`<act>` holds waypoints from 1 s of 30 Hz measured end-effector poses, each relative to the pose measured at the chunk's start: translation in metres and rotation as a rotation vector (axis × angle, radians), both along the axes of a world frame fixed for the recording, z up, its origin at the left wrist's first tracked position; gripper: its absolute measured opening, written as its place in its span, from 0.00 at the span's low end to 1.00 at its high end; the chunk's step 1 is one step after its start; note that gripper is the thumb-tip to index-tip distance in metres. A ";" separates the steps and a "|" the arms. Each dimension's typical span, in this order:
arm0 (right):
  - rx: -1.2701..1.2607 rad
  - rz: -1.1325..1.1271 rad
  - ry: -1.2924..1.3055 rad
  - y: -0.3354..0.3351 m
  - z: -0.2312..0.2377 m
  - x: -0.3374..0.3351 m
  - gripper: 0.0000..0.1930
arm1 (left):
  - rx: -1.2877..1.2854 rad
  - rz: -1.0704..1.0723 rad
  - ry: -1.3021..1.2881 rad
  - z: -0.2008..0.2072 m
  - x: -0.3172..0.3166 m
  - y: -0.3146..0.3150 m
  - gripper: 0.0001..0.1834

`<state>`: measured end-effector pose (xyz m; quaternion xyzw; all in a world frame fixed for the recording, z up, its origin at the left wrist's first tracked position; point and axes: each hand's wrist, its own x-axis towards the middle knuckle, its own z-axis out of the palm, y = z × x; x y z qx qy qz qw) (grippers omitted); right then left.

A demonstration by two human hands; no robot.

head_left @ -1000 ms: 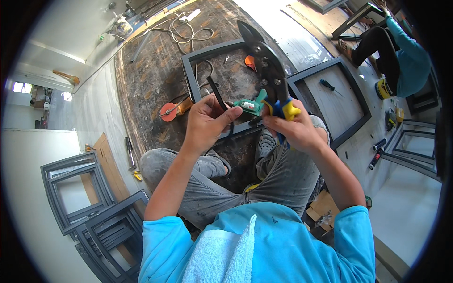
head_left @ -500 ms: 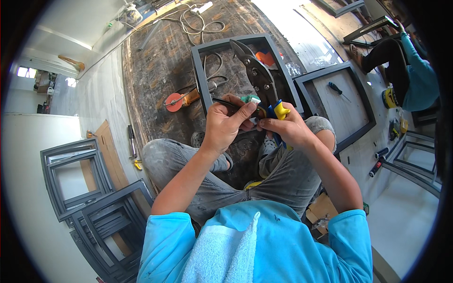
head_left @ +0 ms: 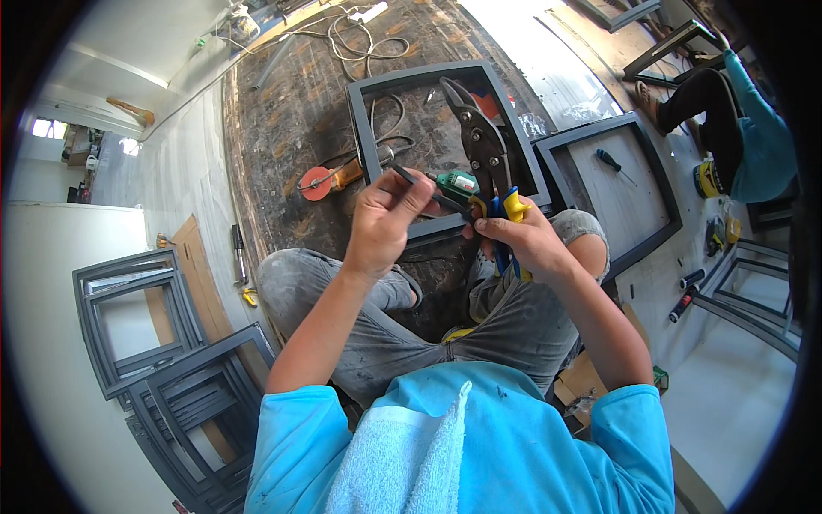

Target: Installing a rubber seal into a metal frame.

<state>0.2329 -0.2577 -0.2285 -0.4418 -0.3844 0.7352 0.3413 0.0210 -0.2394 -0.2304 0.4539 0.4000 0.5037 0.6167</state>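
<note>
My right hand (head_left: 521,238) is wrapped round a pair of metal-cutting snips (head_left: 484,141) with yellow and blue handles, its dark blades pointing away from me. In a pinch, my left hand (head_left: 378,224) holds a thin black strip (head_left: 449,204). One end of the strip pokes up past the left fingers; the other runs across to the right hand, beside the snips' handles. Whether the right fingers grip it too, I cannot tell. Beneath the hands and snips lies a dark grey rectangular frame (head_left: 363,137). A green and white object (head_left: 457,182) shows just behind the strip.
An angle grinder (head_left: 334,178) with an orange disc lies left of the frame. Another grey frame (head_left: 659,193) with a screwdriver (head_left: 610,161) inside lies right. Stacked frames (head_left: 137,308) lean at left. A power cord (head_left: 347,51) loops at the back. Another person (head_left: 762,137) sits far right.
My left hand has drawn back left, away from the right hand, exposing the black strip between them. The snips have shifted slightly right and down.
</note>
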 end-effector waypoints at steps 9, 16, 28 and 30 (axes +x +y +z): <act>0.345 -0.139 -0.170 -0.023 0.041 0.072 0.16 | -0.001 0.036 0.244 0.000 -0.069 0.051 0.10; 0.240 -0.243 -0.074 -0.062 0.018 0.097 0.22 | 0.038 0.121 0.420 -0.026 -0.083 0.057 0.11; 0.126 -0.051 1.022 -0.073 0.033 0.056 0.15 | -0.107 0.223 0.457 -0.046 -0.099 0.065 0.11; 0.274 0.256 1.207 -0.059 0.049 0.053 0.12 | -0.100 0.204 0.466 -0.052 -0.098 0.066 0.11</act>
